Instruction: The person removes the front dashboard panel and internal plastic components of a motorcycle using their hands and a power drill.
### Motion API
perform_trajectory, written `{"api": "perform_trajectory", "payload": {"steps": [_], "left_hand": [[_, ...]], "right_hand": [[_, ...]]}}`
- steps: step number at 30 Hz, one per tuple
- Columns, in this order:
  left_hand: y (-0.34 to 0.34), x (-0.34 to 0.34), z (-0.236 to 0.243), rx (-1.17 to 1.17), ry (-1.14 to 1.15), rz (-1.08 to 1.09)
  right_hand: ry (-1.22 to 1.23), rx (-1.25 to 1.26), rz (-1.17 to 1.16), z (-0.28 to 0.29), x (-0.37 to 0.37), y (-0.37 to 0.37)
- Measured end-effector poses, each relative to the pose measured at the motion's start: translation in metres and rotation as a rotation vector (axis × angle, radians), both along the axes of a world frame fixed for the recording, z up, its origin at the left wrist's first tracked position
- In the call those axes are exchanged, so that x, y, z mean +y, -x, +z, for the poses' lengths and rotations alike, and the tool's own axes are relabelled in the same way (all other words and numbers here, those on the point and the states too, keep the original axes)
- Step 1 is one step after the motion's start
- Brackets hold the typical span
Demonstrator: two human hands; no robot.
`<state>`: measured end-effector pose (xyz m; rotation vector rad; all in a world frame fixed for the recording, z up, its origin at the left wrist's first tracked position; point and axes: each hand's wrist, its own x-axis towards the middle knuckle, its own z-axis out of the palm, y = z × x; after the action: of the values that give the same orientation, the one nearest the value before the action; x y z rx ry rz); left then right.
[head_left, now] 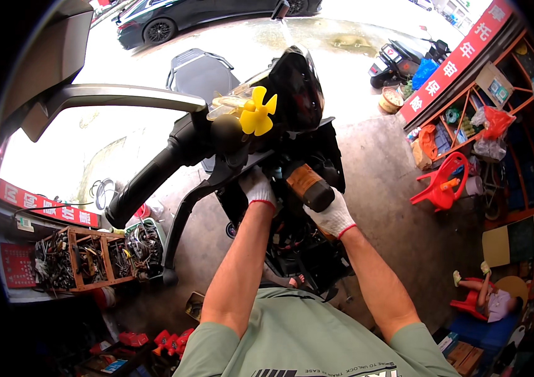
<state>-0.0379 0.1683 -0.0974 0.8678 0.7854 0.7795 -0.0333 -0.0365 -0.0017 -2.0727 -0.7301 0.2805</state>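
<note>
My right hand (334, 218), in a white knit glove with a red cuff, is closed on a cordless drill (305, 182) with a brown-orange and black body. The drill points away from me into the opened front of a black scooter (326, 151); its tip is hidden. Also gloved in white, my left hand (257, 190) reaches into the same front section, left of the drill. Its fingers are out of sight behind dark parts. Above and left of it are the brake lever (182, 217) and the black handlebar grip (141, 182). A yellow pinwheel (257, 112) sits on the handlebar.
A mirror arm (128, 96) extends left from the handlebar. At lower left stands a wooden rack (75, 257) of tools. On the right are a red plastic chair (444, 182), loaded shelves (462, 116) and a seated person (496, 305). A dark car (198, 19) is outside.
</note>
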Motion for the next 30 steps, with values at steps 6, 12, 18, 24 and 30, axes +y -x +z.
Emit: {"api": "perform_trajectory", "payload": {"steps": [6,12,18,24,30], "left_hand": [[-0.001,-0.002,-0.011,0.099,-0.173,0.010],[-0.001,-0.004,-0.016,0.336,-0.410,-0.179],[-0.006,-0.005,-0.021,0.253,-0.406,0.013],[-0.004,-0.014,-0.022,0.381,-0.646,0.135],[-0.011,-0.020,-0.031,0.553,-0.840,0.129]], "right_hand": [[0.030,0.017,-0.012,0.005,0.004,0.003],[-0.011,0.071,-0.033,-0.012,-0.005,-0.001],[-0.050,0.125,-0.055,-0.006,-0.001,0.005],[-0.055,0.056,-0.079,-0.012,-0.001,0.005],[-0.075,-0.039,-0.028,-0.018,-0.006,-0.001]]}}
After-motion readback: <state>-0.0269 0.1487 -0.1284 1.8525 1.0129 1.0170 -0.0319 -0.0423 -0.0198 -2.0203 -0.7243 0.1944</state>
